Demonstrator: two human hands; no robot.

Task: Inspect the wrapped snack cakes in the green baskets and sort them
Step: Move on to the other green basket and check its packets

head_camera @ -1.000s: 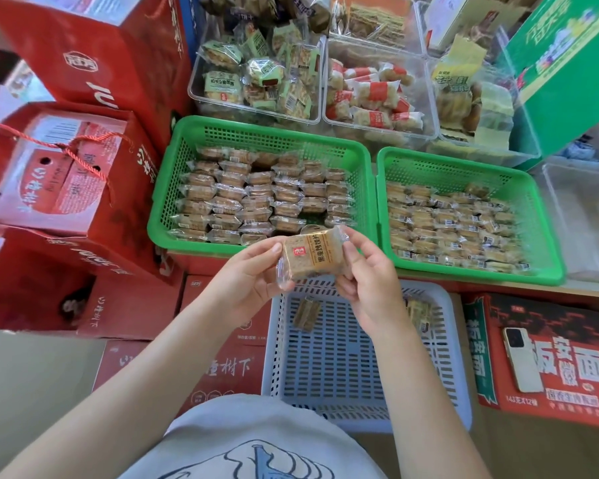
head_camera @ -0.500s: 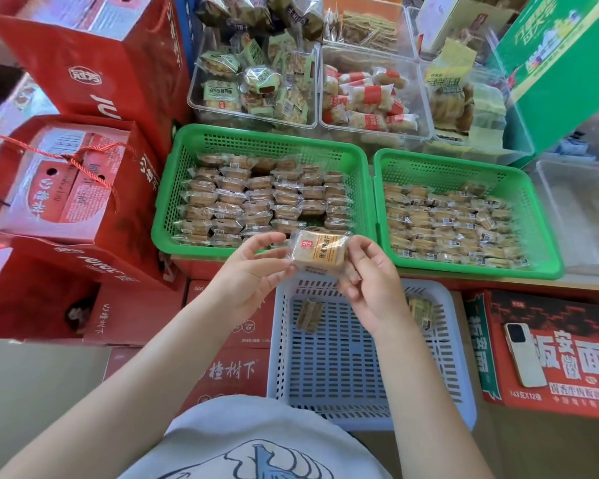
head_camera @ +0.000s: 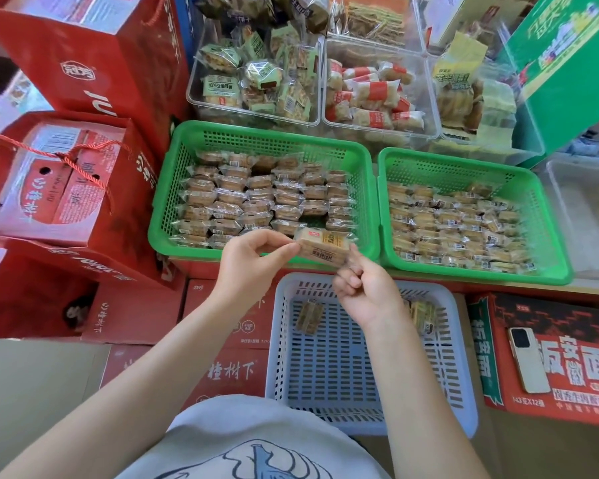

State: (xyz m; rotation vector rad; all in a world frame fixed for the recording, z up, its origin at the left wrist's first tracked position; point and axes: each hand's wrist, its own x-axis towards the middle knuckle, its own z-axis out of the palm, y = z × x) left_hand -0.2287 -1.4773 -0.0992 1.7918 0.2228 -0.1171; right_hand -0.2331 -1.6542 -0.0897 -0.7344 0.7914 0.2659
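A wrapped snack cake (head_camera: 324,244) hangs over the front rim of the left green basket (head_camera: 256,133). My left hand (head_camera: 253,264) pinches its left wrapper end; my right hand (head_camera: 363,288) pinches its right end from below. The left basket holds rows of wrapped cakes with one gap near its front right. The right green basket (head_camera: 547,216) is also filled with wrapped cakes. Below them stands a pale blue basket (head_camera: 457,402) holding one cake (head_camera: 308,316) at its left and another cake (head_camera: 422,316) at its right, partly behind my right wrist.
Clear tubs of other wrapped snacks (head_camera: 260,84) stand behind the green baskets. Red gift boxes (head_camera: 59,174) crowd the left. A phone (head_camera: 528,359) lies on a red carton at the right. A green box (head_camera: 567,63) leans at the top right.
Both hands carried the cake forward and up, from above the blue basket to the left green basket's front rim. The cake tilted flatter, and my right fingers slid to its lower right end.
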